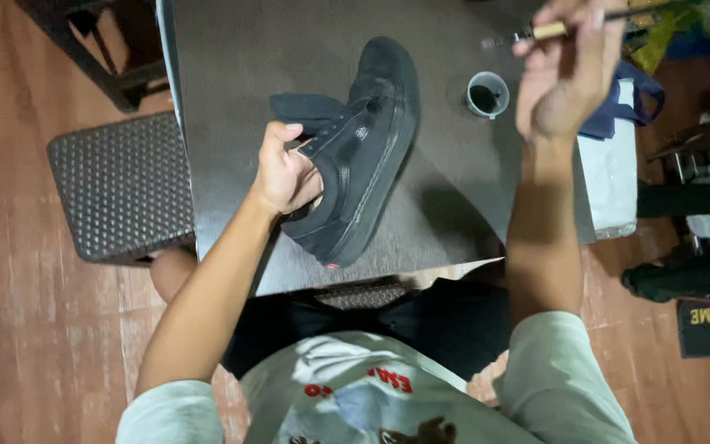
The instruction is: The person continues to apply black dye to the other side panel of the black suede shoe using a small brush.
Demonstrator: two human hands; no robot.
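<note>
Head view, left to right: left hand (285,177) gripping black canvas sneaker (363,152) mid-way on dark surface (454,205); small grey cup (486,93) holding dark liquid, bare room around; right hand (569,70) raised, pinching thin wooden-handled brush (564,29) near far edge.

black shoe (363,156); dark table (445,189); white cup (487,94)

left hand (285,168) gripping black shoe (363,148), right hand (569,70) holding brush (548,31)

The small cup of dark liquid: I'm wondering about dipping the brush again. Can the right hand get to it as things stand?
Probably yes. The right hand holds the brush raised just beside the cup, and the bare table between them holds nothing in the way.
</note>
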